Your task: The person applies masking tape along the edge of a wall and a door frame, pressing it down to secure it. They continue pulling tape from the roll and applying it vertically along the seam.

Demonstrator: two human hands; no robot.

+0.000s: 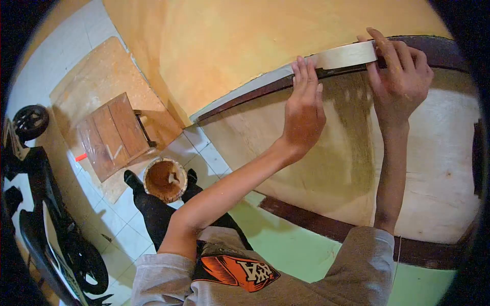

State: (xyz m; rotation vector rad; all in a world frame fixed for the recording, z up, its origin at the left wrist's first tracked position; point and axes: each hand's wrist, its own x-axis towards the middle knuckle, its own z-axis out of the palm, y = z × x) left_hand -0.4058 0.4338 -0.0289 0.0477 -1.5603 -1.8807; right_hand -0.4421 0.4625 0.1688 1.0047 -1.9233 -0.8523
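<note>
My right hand (406, 76) grips a roll of pale masking tape (349, 56) at its right side, thumb below and fingers above. My left hand (306, 109) lies just left of the roll, its fingers stretched out together and pressed against the upper edge of a dark brown wooden frame (237, 104). A whitish strip (255, 81) runs along that edge, left of my left fingers, between the frame and the orange-yellow wall (219, 41). Below the frame is a light plywood panel (429, 153). The tape under my left fingertips is partly hidden.
A paint-stained bucket (148, 184) with a brownish inside stands near my feet. Beyond it, a small wooden table (109, 135) rests on a stained sheet (76, 86) over the tiled floor. A motorbike (56, 224) stands at the left. Green wall (280, 234) lies below the panel.
</note>
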